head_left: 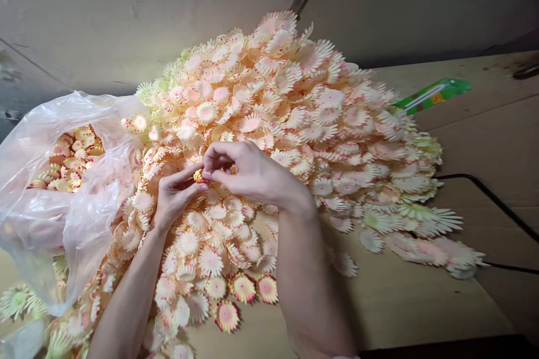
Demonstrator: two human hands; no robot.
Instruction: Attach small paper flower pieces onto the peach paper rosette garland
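Note:
Both my hands meet over the front of a big heap of pale pink and cream artificial flower petal discs [248, 123]. Between the thumb and fingers of my left hand [177, 193] is a small yellow and red flower piece [199, 176]. My right hand [244, 171] pinches at the right side of that same piece, its fingers curled and touching it. Fingertips cover part of the piece, so its full shape is hidden. Below my hands, a few discs with darker red rims [243, 288] lie on the table near the front.
On the left, a translucent plastic bag [84, 224] gapes, showing more red-edged flower pieces [78, 157]. A green packet [438, 95] sticks out at the heap's right. A black cable [497, 202] runs over the cardboard-coloured tabletop [412, 303]. Behind rises a grey wall [168, 5].

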